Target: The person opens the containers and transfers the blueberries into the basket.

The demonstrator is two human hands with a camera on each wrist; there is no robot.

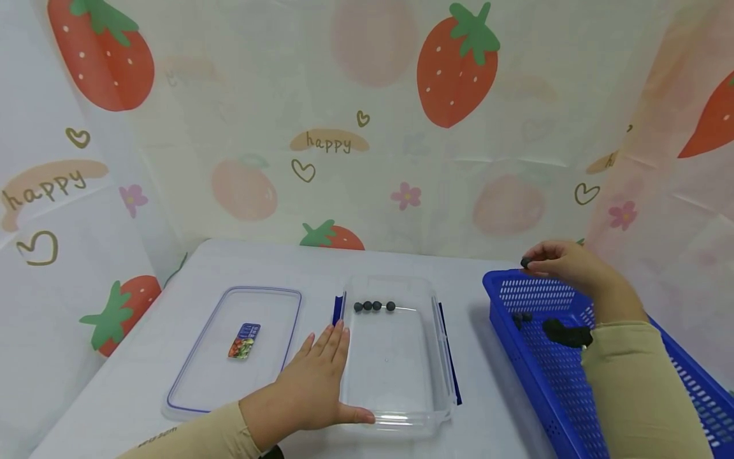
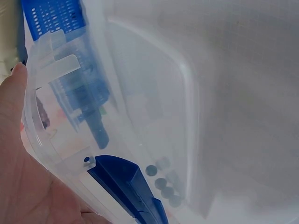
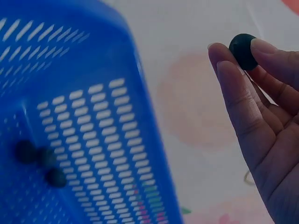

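My right hand is raised over the far rim of the blue basket. Between thumb and fingertips it pinches a small dark ball, smooth and round in the right wrist view. My left hand lies with straight fingers along the left wall of a clear plastic container, its thumb at the near rim. Several matching dark balls sit in a row at the container's far end; the left wrist view shows them through the plastic. Blue latch flaps hang at the container's sides.
A clear lid with a blue seal and a colourful label lies left of the container. Three loose dark balls rest in the basket's far corner. Behind the white table hangs a strawberry-print curtain.
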